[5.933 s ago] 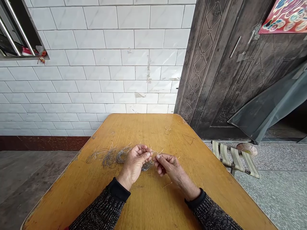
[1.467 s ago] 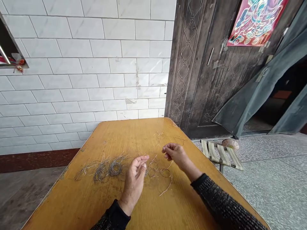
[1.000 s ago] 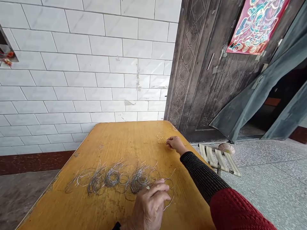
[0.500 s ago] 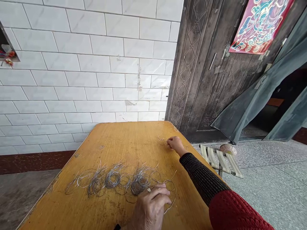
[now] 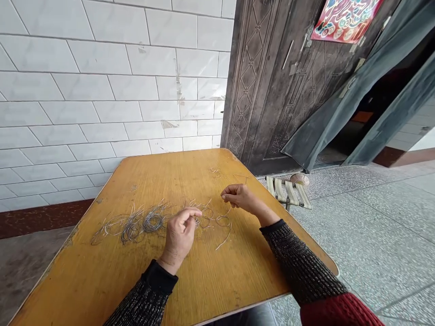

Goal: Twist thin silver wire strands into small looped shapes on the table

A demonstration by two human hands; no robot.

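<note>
Several loose coils of thin grey wire [image 5: 153, 220] lie in a row across the wooden table [image 5: 142, 280]. My left hand [image 5: 180, 235] is raised over the right end of the row, thumb and forefinger pinched together, and it partly hides a coil there. To its right, my right hand [image 5: 242, 199] also has its fingertips closed in a pinch, above a thin looped strand of wire [image 5: 223, 221]. Whatever either pinch holds is too fine to make out. Small pale wire bits [image 5: 215, 171] lie farther back on the tabletop.
A white tiled wall [image 5: 98, 86] stands behind the table, with a dark carved door [image 5: 261, 90] to its right. A low strap-topped stool [image 5: 287, 192] is beyond the table's right edge. A grey-green curtain [image 5: 326, 122] hangs at the doorway.
My right hand has come back from the small wire bits toward the coils. My left hand has lifted off the table and closed into a pinch. The view has shifted right and down.
</note>
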